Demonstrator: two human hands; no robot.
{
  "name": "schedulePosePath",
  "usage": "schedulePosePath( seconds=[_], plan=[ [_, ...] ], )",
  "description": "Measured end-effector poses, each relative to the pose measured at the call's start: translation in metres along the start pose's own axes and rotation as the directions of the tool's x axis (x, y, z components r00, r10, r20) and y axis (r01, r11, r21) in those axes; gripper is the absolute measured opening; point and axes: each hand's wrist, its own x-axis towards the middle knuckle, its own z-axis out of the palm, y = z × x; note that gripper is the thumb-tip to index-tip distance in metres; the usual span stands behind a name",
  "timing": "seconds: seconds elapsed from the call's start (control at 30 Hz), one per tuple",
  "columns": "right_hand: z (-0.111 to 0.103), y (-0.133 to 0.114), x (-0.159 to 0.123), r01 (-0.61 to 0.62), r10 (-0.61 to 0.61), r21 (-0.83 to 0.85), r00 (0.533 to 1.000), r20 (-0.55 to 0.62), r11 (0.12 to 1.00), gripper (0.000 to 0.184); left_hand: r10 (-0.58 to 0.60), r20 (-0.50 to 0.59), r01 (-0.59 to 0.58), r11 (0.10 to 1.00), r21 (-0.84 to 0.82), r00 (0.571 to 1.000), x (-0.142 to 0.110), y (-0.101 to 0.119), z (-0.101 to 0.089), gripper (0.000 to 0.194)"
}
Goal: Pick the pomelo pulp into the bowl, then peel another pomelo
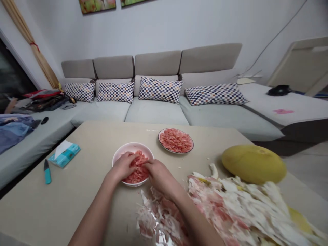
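A white bowl [118, 149] on the table holds loose pink-red pomelo pulp [139, 169]. My left hand [124, 166] reaches over the bowl's left side, thumb and fingers apart, with its fingertips touching the pulp. At the right side of the bowl, my right hand [159, 174] has its fingers curled together at the edge of the pulp; a little pulp seems to be between them, partly hidden. Beyond the bowl, a dark-rimmed plate [164, 147] carries more pulp. A heap of white and pink pomelo peel and membrane [230, 208] lies right of and beneath my right forearm.
A whole yellow-green pomelo [253, 164] rests at the table's right. On the left lie a blue tissue pack [65, 155] and a knife with a turquoise handle [47, 174]. Behind the table [84, 191] stands a grey sofa [156, 111] with checkered cushions [160, 89].
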Motion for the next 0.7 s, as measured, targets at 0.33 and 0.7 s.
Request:
schedulePosePath(
  seconds=[0.33,0.7],
  plan=[
    [-0.039,-0.003,-0.026,-0.059,0.055,-0.083,0.997,-0.054,0.995,0.026,-0.043,-0.184,0.04,0.999,-0.017,0.982,0.011,-0.002,-0.03,0.027],
    [-0.043,-0.014,-0.034,-0.111,0.113,-0.119,0.994,0.008,0.987,0.023,-0.008,-0.121,0.009,1.0,0.005,0.993,0.016,0.008,-0.029,0.052]
  ],
)
